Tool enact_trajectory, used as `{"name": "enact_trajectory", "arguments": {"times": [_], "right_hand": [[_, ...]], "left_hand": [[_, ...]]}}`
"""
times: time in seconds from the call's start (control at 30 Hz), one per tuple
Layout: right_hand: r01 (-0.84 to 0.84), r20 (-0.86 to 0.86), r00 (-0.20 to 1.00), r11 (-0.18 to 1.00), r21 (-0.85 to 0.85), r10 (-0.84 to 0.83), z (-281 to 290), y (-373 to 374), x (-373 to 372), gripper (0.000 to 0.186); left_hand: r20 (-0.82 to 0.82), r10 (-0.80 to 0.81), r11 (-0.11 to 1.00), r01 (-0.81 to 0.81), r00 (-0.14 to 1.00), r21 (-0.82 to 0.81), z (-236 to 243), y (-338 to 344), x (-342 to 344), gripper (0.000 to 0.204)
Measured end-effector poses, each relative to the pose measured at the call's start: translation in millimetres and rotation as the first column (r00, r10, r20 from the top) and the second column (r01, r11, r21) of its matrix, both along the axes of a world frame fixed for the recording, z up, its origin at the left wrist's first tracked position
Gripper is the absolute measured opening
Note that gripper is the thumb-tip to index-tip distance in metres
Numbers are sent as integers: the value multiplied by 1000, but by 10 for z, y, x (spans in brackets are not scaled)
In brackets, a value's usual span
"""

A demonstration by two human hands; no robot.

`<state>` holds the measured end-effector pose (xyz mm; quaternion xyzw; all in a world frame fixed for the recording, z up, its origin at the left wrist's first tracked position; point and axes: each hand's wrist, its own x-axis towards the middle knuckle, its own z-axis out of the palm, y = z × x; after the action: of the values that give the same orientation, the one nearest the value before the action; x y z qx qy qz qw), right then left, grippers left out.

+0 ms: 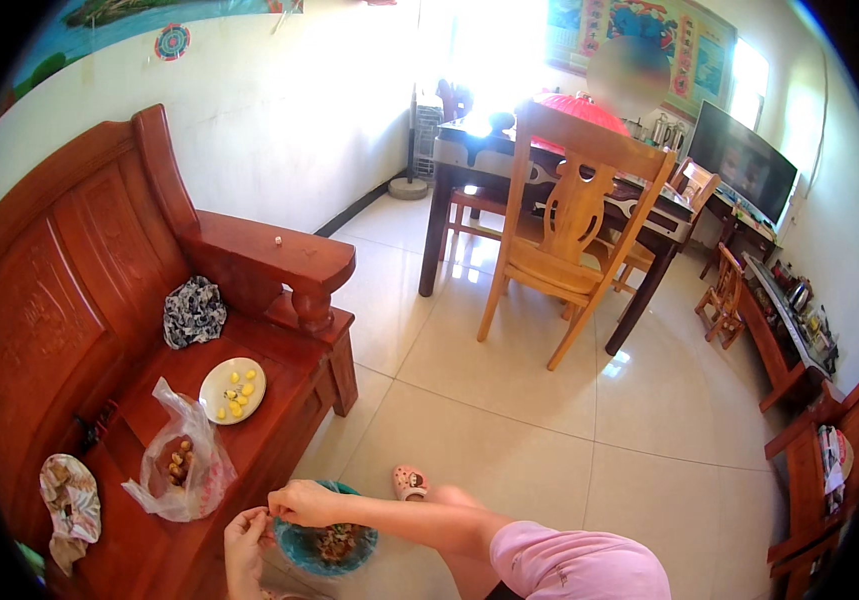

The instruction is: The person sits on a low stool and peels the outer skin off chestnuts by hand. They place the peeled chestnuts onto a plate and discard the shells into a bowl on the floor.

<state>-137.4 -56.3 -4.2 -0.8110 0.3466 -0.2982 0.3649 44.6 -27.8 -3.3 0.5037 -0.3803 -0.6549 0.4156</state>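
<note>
Over a teal basin holding brown peelings, my left hand and my right hand meet with pinched fingers; what they hold is too small to make out. To their left, on the wooden bench, lies a thin plastic bag of small brown roundish items. Behind it a white plate carries several small yellow pieces.
Crumpled cloths lie on the bench. Ahead stand a chair and a dark-legged table, with a person's blurred head beyond. At right are a television, a low cabinet and more wooden seating.
</note>
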Motion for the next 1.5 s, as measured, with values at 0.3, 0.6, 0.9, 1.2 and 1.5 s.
{"name": "enact_trajectory", "arguments": {"times": [0.3,0.6,0.9,1.2,1.5], "right_hand": [[-85,441,870,815,573,-220,-164,-42,83,18],[-72,341,919,766,639,-198,-70,44,89,27],[-84,341,920,756,649,-191,-85,83,109,25],[-476,578,810,468,745,-96,46,50,53,22],[-254,433,869,537,805,-239,90,114,38,26]], "left_hand": [[-145,110,988,-124,983,-96,-178,-6,-125,14],[-307,187,976,-211,933,-48,-179,-25,-132,9],[-74,201,965,-210,977,-156,-117,-6,-103,11],[-323,-66,993,31,944,-113,188,112,-98,13],[-369,-36,993,74,929,89,90,98,-33,24]]}}
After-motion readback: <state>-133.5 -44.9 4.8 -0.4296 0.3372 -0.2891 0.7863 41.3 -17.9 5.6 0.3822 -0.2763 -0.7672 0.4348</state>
